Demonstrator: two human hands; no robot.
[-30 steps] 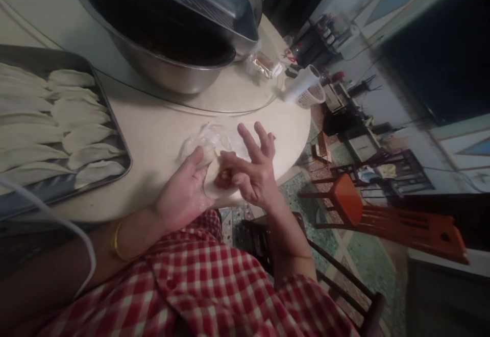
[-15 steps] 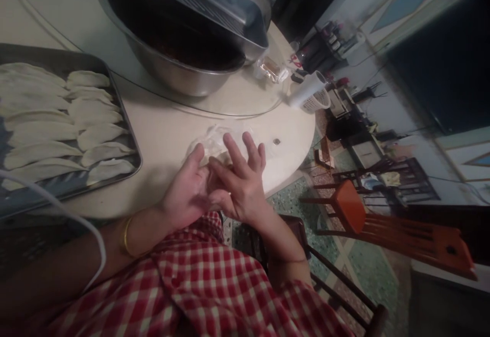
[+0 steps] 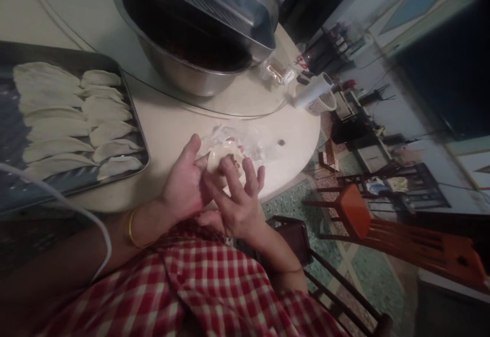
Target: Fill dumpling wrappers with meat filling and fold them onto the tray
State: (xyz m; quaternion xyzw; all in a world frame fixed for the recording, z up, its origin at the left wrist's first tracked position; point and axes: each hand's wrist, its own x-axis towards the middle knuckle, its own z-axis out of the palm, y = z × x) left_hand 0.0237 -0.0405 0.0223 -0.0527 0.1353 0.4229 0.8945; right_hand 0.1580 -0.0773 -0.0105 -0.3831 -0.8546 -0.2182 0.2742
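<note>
My left hand (image 3: 182, 184) cups a round dumpling wrapper (image 3: 223, 157) with a dab of reddish filling on it, just above the near edge of the round table (image 3: 168, 127). My right hand (image 3: 236, 199) lies against the wrapper from the right, fingers curled over its lower edge and touching the dough. A crumpled clear plastic bag (image 3: 248, 140) lies on the table right behind the wrapper. A gold bangle sits on my left wrist.
A metal tray (image 3: 130, 92) at the left holds several folded dumplings (image 3: 76, 122). A big steel bowl (image 3: 179, 71) with dark filling stands behind, a metal tray leaning over it. A white basket (image 3: 319, 103) sits at the table's far edge. Orange chairs (image 3: 383, 224) stand on the right.
The wrapper, hidden between my hands half a second ago, now shows with filling on top. My right hand has slid lower and its fingers have curled in. The view has shifted slightly left.
</note>
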